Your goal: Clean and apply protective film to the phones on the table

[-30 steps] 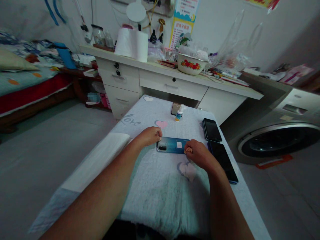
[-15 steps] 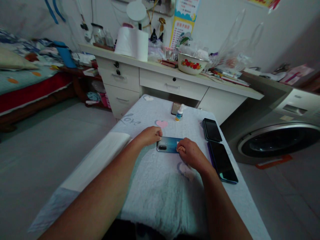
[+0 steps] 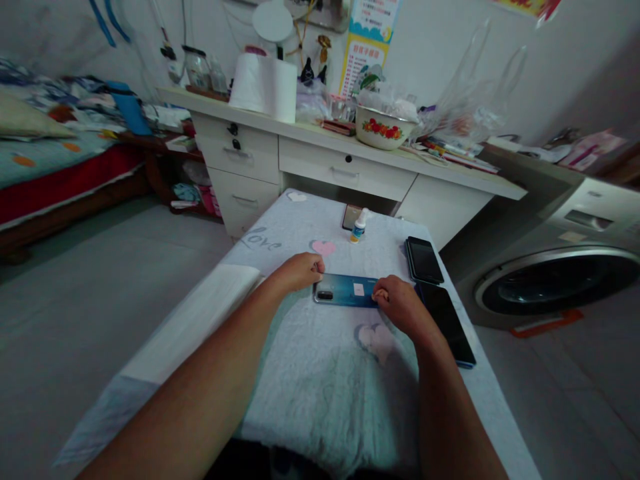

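Note:
A blue phone lies back up on the cloth-covered table, its camera block at the left end and a small white sticker near its middle. My left hand is closed at the phone's upper left corner, thumb and fingers pinched on its edge. Over the right end of the phone, my right hand is curled tight and presses on the back. A small orange-pink bit shows between its fingers, too small to name. Beyond the phone stands a small white spray bottle with a blue and yellow label.
Another phone lies behind the bottle. Two dark devices, a smaller one and a larger one, lie along the table's right side. A white desk with a flowered bowl stands behind; a washing machine is at right.
My right hand has slid rightward along the phone's back to its right end, uncovering the white sticker. My left hand and the phone have stayed in place.

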`<move>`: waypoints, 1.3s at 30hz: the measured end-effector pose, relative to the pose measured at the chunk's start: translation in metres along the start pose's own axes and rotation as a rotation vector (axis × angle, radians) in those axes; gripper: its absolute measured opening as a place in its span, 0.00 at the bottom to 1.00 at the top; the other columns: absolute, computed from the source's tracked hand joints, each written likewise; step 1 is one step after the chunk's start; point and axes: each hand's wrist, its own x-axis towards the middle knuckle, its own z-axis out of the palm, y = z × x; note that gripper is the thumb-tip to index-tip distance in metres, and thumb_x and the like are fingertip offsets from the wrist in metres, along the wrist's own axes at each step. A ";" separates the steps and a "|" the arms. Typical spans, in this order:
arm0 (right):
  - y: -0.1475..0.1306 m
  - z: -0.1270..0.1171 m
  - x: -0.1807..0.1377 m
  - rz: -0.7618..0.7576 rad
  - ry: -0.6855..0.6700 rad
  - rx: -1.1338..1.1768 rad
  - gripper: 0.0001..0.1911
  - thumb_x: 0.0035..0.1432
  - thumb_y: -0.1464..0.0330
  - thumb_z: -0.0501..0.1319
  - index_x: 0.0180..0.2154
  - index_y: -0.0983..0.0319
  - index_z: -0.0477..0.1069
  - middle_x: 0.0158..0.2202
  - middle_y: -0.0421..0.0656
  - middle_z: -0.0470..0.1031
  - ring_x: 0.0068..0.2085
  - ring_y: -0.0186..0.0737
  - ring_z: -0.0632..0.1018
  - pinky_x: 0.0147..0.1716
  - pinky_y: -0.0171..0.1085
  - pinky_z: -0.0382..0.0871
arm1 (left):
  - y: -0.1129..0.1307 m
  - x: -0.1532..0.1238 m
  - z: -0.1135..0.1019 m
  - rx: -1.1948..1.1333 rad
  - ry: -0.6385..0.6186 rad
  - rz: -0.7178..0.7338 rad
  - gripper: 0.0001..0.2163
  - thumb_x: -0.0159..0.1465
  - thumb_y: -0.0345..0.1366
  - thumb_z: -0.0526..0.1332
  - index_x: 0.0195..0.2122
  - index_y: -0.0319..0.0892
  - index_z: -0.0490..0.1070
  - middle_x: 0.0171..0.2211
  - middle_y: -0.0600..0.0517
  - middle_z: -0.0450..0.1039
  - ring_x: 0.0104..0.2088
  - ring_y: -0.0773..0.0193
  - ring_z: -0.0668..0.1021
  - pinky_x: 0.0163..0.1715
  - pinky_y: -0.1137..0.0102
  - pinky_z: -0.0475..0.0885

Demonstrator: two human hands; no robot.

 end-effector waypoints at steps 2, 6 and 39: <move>-0.002 0.002 0.000 -0.016 0.005 0.000 0.10 0.56 0.76 0.55 0.32 0.65 0.75 0.34 0.45 0.72 0.35 0.34 0.71 0.36 0.31 0.57 | 0.000 0.000 0.000 0.003 0.003 0.001 0.06 0.52 0.28 0.59 0.31 0.39 0.73 0.23 0.55 0.71 0.25 0.68 0.72 0.26 0.74 0.62; -0.012 0.006 0.000 -0.033 0.013 -0.006 0.10 0.58 0.76 0.55 0.32 0.64 0.75 0.34 0.45 0.71 0.34 0.34 0.70 0.35 0.32 0.56 | -0.001 0.000 0.000 0.005 0.009 0.010 0.06 0.52 0.28 0.59 0.31 0.39 0.73 0.23 0.55 0.71 0.26 0.68 0.72 0.26 0.74 0.61; -0.059 0.038 0.010 -0.238 0.055 0.082 0.11 0.62 0.75 0.51 0.35 0.64 0.72 0.37 0.43 0.68 0.35 0.33 0.69 0.37 0.30 0.58 | 0.002 -0.001 0.000 0.050 0.021 0.016 0.06 0.52 0.28 0.59 0.31 0.39 0.73 0.23 0.55 0.71 0.26 0.67 0.72 0.28 0.73 0.63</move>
